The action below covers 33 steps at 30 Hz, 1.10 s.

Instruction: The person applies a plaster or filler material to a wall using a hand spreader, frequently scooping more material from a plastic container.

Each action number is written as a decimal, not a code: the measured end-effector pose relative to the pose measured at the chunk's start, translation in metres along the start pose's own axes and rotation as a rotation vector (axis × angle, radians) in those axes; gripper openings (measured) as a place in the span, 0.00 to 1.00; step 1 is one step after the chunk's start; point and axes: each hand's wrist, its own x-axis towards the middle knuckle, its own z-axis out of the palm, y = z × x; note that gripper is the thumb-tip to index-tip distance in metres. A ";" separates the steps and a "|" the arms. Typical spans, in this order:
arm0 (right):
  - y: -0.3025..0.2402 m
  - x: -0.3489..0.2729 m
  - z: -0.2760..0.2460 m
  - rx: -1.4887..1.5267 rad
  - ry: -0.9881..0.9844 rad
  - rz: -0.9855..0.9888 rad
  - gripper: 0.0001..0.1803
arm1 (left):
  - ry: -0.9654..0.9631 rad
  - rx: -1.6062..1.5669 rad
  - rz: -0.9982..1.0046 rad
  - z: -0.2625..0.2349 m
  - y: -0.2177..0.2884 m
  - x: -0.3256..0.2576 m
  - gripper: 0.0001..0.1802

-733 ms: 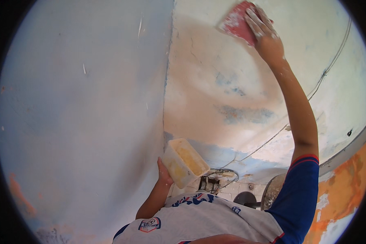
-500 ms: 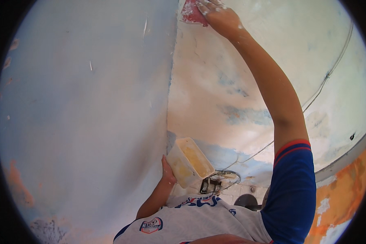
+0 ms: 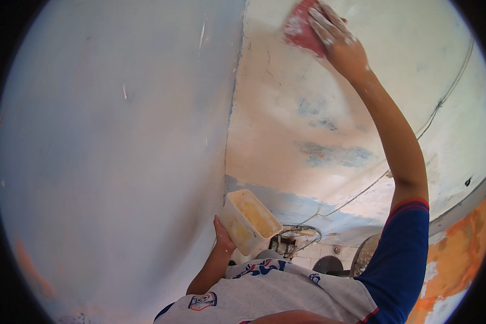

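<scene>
My right hand (image 3: 343, 51), whitened on its fingers, is high on the facing wall (image 3: 275, 108). Its fingers press flat over a flat red piece (image 3: 303, 29) smeared with white; whether it is a sheet, cloth or spreader I cannot tell. Low by the wall corner, my left hand (image 3: 223, 236) grips a rectangular off-white plastic tub (image 3: 237, 229) from its left side. The tub is tilted, and yellowish residue coats its inside.
A bluish wall (image 3: 119, 151) stands close on the left and meets the facing wall at a corner. A cable (image 3: 434, 110) runs loosely along the facing wall. On the floor are a coil of wire (image 3: 308, 231) and a dark round thing (image 3: 328, 264). Orange patchy wall (image 3: 456, 256) shows at lower right.
My right hand has swept right and somewhat down across the wall with the red piece. The tub in my left hand sits slightly lower.
</scene>
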 end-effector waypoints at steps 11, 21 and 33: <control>0.000 0.011 0.022 -0.013 -0.126 -0.068 0.31 | -0.057 0.046 0.092 0.011 0.013 0.013 0.47; -0.016 0.035 0.050 -0.135 0.007 -0.115 0.27 | -0.201 0.044 -0.005 0.032 0.014 0.027 0.48; -0.063 -0.088 -0.086 0.353 0.067 0.367 0.27 | -0.048 0.017 0.156 0.012 0.015 0.013 0.45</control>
